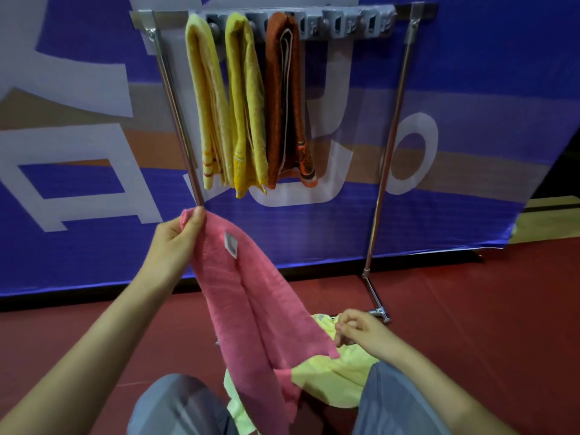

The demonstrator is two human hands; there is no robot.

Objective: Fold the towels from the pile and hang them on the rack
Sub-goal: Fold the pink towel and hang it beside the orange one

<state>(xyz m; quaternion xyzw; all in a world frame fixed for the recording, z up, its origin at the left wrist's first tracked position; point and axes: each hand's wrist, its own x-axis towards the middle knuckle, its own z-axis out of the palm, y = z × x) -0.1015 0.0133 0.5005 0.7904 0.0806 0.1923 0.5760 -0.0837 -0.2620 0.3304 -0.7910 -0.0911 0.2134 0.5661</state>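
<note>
Three towels already hang on the rack (389, 142): a pale yellow towel (205, 98), a brighter yellow towel (244, 98) and an orange-brown towel (282, 98), all bunched toward the rack's left end, with bare bar to their right. Behind it stands a big blue banner (470, 120) on a red floor (470, 309).

Next size down, the pink towel (248, 296) I'm working: it hangs lengthwise, doubled over, from my left hand (179, 233), well below the bar, its lower end draped over my lap. A white label (231, 244) shows near the top. Under it on the floor, between my knees, lies the pale yellow pile (332, 375).

Left fingers are pinched tight on the pink towel's top corner. My right hand (357, 331) sits low beside the towel's free edge, fingers loosely curled, gripping nothing that I can see.

Step, as I judge it: fold still unfinished. To do it well I'd catch the loose lower edge with the right hand, match corners to the top, keep edges even, label inside, then drape it on the free bar right of the orange-brown one.
</note>
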